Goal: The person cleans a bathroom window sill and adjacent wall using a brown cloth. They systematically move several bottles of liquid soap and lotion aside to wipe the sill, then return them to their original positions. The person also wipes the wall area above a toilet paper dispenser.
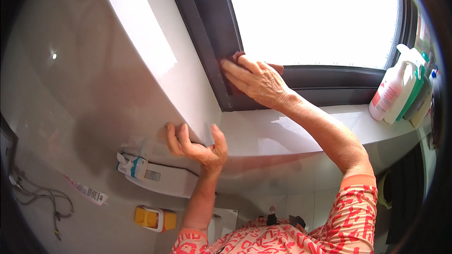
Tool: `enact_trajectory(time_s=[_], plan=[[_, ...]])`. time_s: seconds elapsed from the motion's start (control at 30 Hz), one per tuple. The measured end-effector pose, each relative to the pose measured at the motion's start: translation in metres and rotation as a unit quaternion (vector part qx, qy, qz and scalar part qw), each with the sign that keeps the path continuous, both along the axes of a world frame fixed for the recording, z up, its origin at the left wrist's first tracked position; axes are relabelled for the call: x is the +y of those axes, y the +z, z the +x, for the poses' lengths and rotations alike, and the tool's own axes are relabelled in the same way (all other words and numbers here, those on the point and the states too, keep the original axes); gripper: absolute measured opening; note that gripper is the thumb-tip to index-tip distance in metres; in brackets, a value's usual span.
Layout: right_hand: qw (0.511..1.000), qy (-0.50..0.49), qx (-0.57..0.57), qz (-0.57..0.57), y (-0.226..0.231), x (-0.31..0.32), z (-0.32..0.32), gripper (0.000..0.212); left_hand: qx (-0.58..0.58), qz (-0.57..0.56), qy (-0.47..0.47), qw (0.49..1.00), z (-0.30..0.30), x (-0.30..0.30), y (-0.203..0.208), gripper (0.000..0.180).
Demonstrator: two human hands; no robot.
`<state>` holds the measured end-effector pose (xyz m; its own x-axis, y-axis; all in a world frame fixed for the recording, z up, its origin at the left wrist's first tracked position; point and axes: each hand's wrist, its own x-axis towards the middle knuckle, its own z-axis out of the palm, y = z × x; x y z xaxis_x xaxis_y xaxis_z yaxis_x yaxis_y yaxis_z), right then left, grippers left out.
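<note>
Snugly, the right hand [260,83] holds a soft, dark reddish cloth [238,55] in a narrow grip, its bent fingers pressing it into the lower left corner of the smooth, dark window frame [335,81]. Scraps of bunched fabric poke out around the knuckles. Lower down, the left hand [205,153] has a wide grip, curled fingers and thumb spread astride the hard edge beside the glossy white sill [252,133]. At the sill's right end, a rounded, pale pink plastic bottle [388,89] leans among others.
</note>
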<state>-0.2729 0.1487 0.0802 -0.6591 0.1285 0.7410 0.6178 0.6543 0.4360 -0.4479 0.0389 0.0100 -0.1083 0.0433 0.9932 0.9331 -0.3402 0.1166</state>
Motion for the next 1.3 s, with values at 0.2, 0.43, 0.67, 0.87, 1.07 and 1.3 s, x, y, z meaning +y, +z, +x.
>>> enact_trajectory(time_s=[0.2, 0.43, 0.67, 0.87, 1.07, 1.3], plan=[[0.977, -0.023, -0.116, -0.176, 0.005, -0.012, 0.009, 0.007, 0.003, -0.011, -0.004, 1.0, 0.001, 0.001, 0.0, 0.062], [0.944, 0.162, 0.278, -0.078, 0.093, -0.037, -0.049, 0.023, 0.008, -0.029, -0.045, 0.999, -0.001, -0.002, -0.002, 0.061], [0.841, 0.306, 0.396, -0.207, 0.102, -0.056, -0.114, 0.056, -0.005, -0.005, -0.067, 0.998, -0.002, 0.001, -0.007, 0.061], [0.816, 0.22, 0.392, -0.363, 0.028, -0.058, -0.106, 0.06, -0.021, -0.008, -0.06, 0.998, -0.002, -0.003, -0.009, 0.067], [0.762, 0.139, 0.379, -0.507, -0.02, -0.077, -0.099, 0.064, -0.031, -0.013, -0.051, 0.998, 0.0, -0.006, -0.006, 0.07], [0.607, 0.186, 0.443, -0.633, -0.055, -0.082, -0.098, 0.066, -0.051, 0.0, -0.119, 0.992, -0.003, -0.002, -0.01, 0.086]])
